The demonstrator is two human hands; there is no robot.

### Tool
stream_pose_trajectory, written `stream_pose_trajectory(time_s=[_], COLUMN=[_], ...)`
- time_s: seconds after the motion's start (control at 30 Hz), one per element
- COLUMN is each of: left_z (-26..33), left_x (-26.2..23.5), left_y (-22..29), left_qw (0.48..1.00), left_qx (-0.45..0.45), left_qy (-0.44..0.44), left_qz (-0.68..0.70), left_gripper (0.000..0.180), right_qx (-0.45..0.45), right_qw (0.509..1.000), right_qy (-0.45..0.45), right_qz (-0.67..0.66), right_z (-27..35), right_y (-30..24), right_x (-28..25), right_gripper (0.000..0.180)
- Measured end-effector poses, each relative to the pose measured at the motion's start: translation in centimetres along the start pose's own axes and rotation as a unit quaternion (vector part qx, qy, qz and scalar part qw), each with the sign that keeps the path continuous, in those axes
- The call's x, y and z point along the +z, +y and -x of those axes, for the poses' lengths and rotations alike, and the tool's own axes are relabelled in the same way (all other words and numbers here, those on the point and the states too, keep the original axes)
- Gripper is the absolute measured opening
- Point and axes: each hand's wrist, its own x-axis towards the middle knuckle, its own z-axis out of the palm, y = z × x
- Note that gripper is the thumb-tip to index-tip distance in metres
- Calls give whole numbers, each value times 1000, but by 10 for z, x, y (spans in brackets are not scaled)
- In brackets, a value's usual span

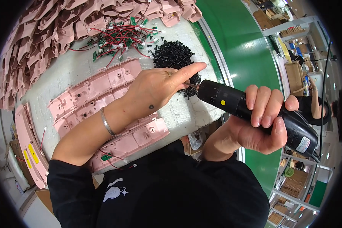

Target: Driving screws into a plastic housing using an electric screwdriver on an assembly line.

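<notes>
My right hand [260,121] is wrapped around a black electric screwdriver [226,98] with a yellow dot and a cord at its rear. The tool lies almost level, its thin bit pointing left. At the bit's tip are the curled fingers of my left hand [154,85], index finger stretched out above; whatever they pinch is hidden. Beyond this hand lies a heap of small black screws [171,54]. Under my left forearm, several pink plastic housings [97,85] lie in rows. The nearest one carries a small green circuit board [106,156] with red and black wires.
A tangle of wired circuit boards [119,38] and a large stack of pink housings [49,34] cover the far left. Another housing with yellow stickers [33,153] stands at the left edge. To the right runs a green conveyor belt [239,41] with a metal rail.
</notes>
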Motion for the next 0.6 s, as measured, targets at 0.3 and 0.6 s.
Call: stream_pose_trajectory(time_s=[0.3,0.6], left_z=[8,25], left_x=[-13,-38], left_y=[6,6], left_qw=[990,997], left_qx=[97,-10], left_qy=[-36,-36], left_qz=[-95,-70], left_gripper=[62,61], right_qx=[43,41], right_qw=[998,999], right_qy=[40,15], right_qz=[-35,-30], right_z=[-2,7], right_y=[-8,11], right_x=[19,32], right_gripper=[26,26])
